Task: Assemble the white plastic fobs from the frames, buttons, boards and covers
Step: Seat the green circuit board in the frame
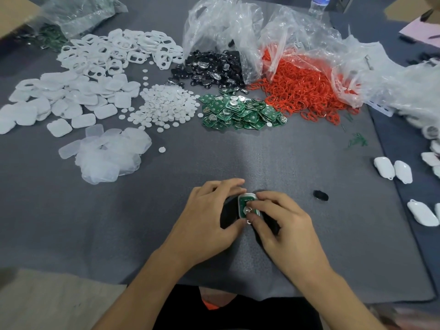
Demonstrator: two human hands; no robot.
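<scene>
Closest to the person, both hands met over a half-built fob on the grey mat. The left hand was curled round its left side, fingertips over the far end and thumb against the near end. The right hand came in from the other side, thumb and forefinger pinching at the middle of the green board seated in the white frame. The fob's long axis ran away from the person, tilted only slightly, so the two hands flanked it instead of capping its ends.

A small black oval piece lay just to the right, apart from the right hand. Finished white fobs sat further right at the mat's edge.

I judged a cover would come next. The white covers were heaped well off to the far left, so the left hand was the nearer one, though it would have to let go of the fob first. Beyond the hands lay the green boards and round white buttons, then the open frames, with red rings spilling from clear bags at the back.
</scene>
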